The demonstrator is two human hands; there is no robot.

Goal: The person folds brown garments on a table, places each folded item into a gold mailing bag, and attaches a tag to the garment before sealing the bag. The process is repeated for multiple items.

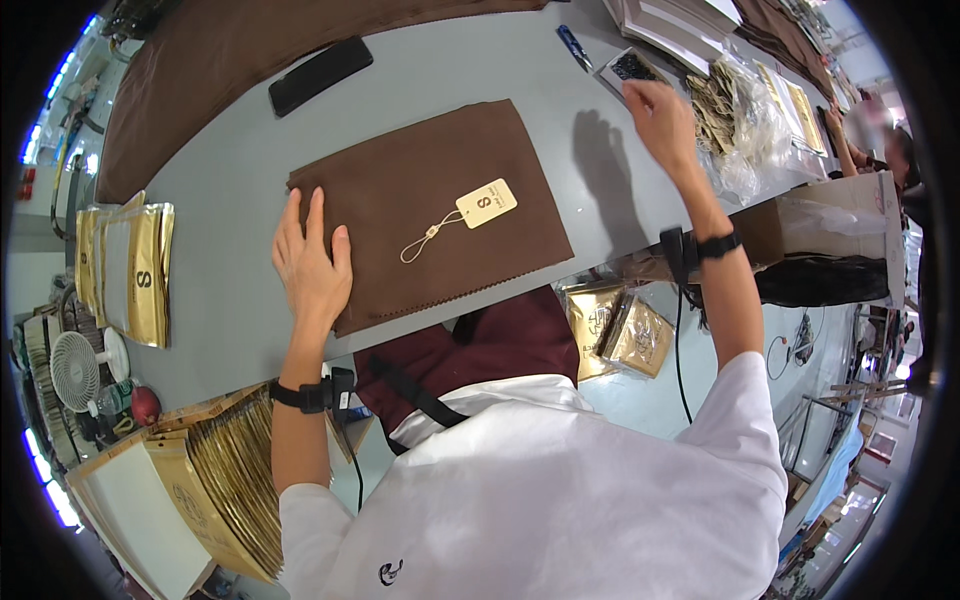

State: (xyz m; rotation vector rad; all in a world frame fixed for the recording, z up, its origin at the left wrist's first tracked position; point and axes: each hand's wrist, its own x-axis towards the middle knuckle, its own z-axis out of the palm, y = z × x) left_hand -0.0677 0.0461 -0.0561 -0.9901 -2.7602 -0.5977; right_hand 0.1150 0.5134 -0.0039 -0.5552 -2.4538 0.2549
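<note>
A folded brown cloth (420, 165) lies flat on the grey table (217, 247) before me. On its right half rests a cream hang tag (487, 203) with a looped string. My left hand (311, 259) lies on the cloth's left edge, fingers apart, gripping nothing. Raised over the table at the upper right is my right hand (664, 120), its fingers curled beside a small box of dark bits (634, 66). Whether those fingers pinch anything small cannot be told.
A black phone (321, 76), a blue pen (574, 47) and more brown cloth (187, 82) lie farther back. Gold packets (135, 274) sit at left, with crumpled clear plastic (750, 135) at right. A carton (832, 217) adjoins the table's right edge. Another person is at the far right.
</note>
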